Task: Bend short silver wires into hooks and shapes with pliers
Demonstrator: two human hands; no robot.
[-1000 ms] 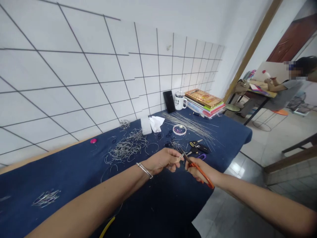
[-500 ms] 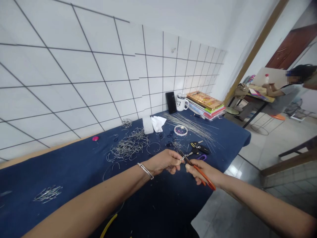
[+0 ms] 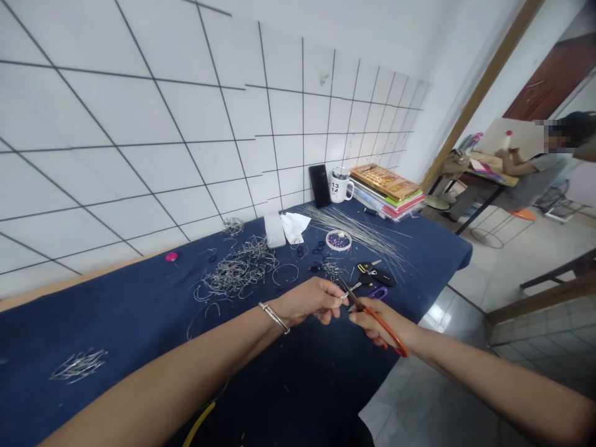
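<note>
Scissors (image 3: 385,329), right of centre and low in the head view, slant up and left, dark blades towards the frame's middle, and the right hand (image 3: 378,320) has them: fingers curled round the orange handles, clamped on. Across from it, the left hand (image 3: 317,301) pinches a thin silvery piece (image 3: 345,296) right at its fingertips, thumb and forefinger together on it. Whether the blades touch that piece, or how far they part, I can't tell at this size.

And here's the danger: blade tips so near the left fingertips! A slip of that pinch, or a twist of the right wrist, could nick a finger. Very little of the piece shows beyond the grip, so it could spring loose too, and being so small it could vanish among the loose wire bits (image 3: 331,268) just above the hands. The keys (image 3: 367,268) and purple clip (image 3: 380,292) lie close by the blades, so a wide swing could knock them. Left of centre, the tangled wire (image 3: 242,270) sits near the left forearm; a loop there could snag the bracelet (image 3: 274,317) if that arm draws back, dragging strands over the blue cloth (image 3: 139,310).
</note>
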